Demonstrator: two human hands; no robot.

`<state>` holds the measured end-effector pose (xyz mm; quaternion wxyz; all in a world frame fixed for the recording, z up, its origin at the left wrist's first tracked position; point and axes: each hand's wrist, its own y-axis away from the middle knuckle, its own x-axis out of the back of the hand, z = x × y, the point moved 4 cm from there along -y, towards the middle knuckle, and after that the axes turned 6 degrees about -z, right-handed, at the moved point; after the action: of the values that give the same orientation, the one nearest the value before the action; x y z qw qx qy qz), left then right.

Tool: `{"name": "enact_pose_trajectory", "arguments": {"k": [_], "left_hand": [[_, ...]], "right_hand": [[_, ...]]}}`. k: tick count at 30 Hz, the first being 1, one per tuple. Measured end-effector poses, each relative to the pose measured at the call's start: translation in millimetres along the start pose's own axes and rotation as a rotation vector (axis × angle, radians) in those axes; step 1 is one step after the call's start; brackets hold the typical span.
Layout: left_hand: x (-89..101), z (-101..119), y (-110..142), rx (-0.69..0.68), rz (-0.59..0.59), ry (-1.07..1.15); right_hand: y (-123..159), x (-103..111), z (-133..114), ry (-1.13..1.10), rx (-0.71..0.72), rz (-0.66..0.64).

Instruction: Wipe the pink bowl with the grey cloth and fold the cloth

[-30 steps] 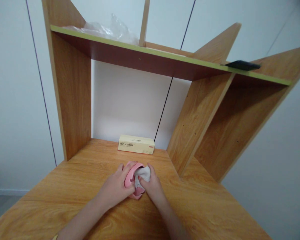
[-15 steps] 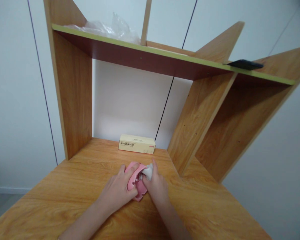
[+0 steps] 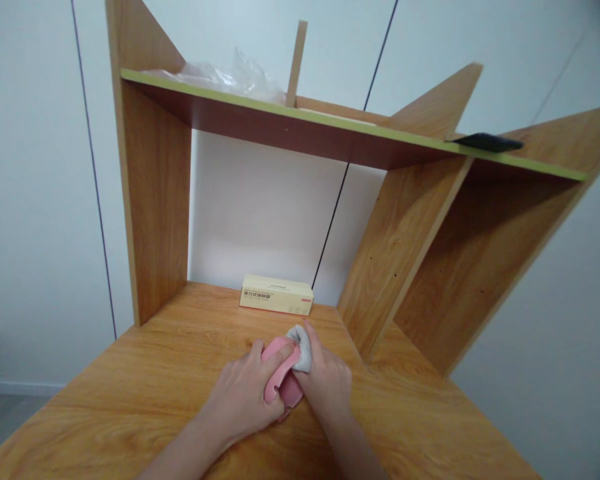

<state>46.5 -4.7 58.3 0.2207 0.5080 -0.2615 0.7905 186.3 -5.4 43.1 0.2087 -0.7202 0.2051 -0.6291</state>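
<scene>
My left hand [image 3: 250,390] is closed around a pink piece with a hollow inside and notched edges [image 3: 276,357], its thumb and fingers gripping the near-left wall. Just what kind of thing it is, I cannot tell. A light grey cloth [image 3: 303,347] is bunched in my right hand [image 3: 327,380], pressed against the pink piece's upper right rim. The cloth curls over that rim, and the right fingertips are partly hidden behind it. Both hands are close together above the wooden desk [image 3: 180,393].
A cream cling-film box [image 3: 277,295] with printed characters stands at the desk's back. Wooden uprights [image 3: 157,207] carry a shelf [image 3: 260,105] above. On it lie clear plastic bags [image 3: 230,79] and a dark flat object [image 3: 487,142]. A slanted divider [image 3: 395,260] rises at right.
The grey cloth has moved from the opening of the pink piece up onto its upper right rim. The pink piece is turned slightly. My view has shifted a little.
</scene>
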Motion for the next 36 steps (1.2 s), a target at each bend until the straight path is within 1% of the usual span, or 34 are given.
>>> {"name": "enact_pose_trajectory", "arguments": {"k": [3,5,7,9,11,14,16,17,19,21,23,26,28,30,34,36], "left_hand": [[1.8,2,0,-0.049,0.020,-0.037],[1.8,0,0,-0.063,0.035,-0.072],[0.9,-5,0,-0.061,0.061,-0.096],[-0.1,-13,0,-0.032,0.111,-0.079],[-1.1,-23,0,0.015,0.188,-0.006],[-6.4,-31,1,0.061,0.301,0.157],[-15.1,-30,1,0.055,0.301,0.259],[-20.7,-29,1,0.045,0.275,0.309],[-31.7,-25,0,0.038,0.219,0.420],[-38.5,-25,0,0.048,0.226,0.540],[-39.9,-26,-1,0.047,0.284,0.621],[-36.5,-29,-2,0.021,0.337,0.620],[-33.5,-29,-3,0.026,0.331,0.576],[-31.2,-27,-3,0.031,0.305,0.534],[-29.5,-22,-2,0.031,0.243,0.475],[-30.6,-21,-2,0.053,0.217,0.458]], "right_hand": [[-1,-6,6,-0.138,-0.038,-0.057],[0,-12,7,-0.244,-0.018,-0.106],[3,-17,7,-0.355,0.022,-0.130],[5,-20,8,-0.466,0.013,-0.121],[6,-23,12,-0.581,-0.075,-0.087],[5,-26,20,-0.772,-0.283,0.021],[3,-28,22,-0.923,-0.397,0.065],[2,-31,21,-0.997,-0.433,0.055],[2,-38,17,-1.120,-0.453,-0.022],[3,-46,10,-1.177,-0.443,-0.103],[5,-53,5,-1.189,-0.442,-0.146],[6,-58,3,-1.122,-0.466,-0.153],[4,-54,7,-0.976,-0.463,-0.120],[3,-44,13,-0.779,-0.444,-0.092],[2,-25,25,-0.434,-0.389,-0.118],[2,-19,28,-0.302,-0.325,-0.107]]}}
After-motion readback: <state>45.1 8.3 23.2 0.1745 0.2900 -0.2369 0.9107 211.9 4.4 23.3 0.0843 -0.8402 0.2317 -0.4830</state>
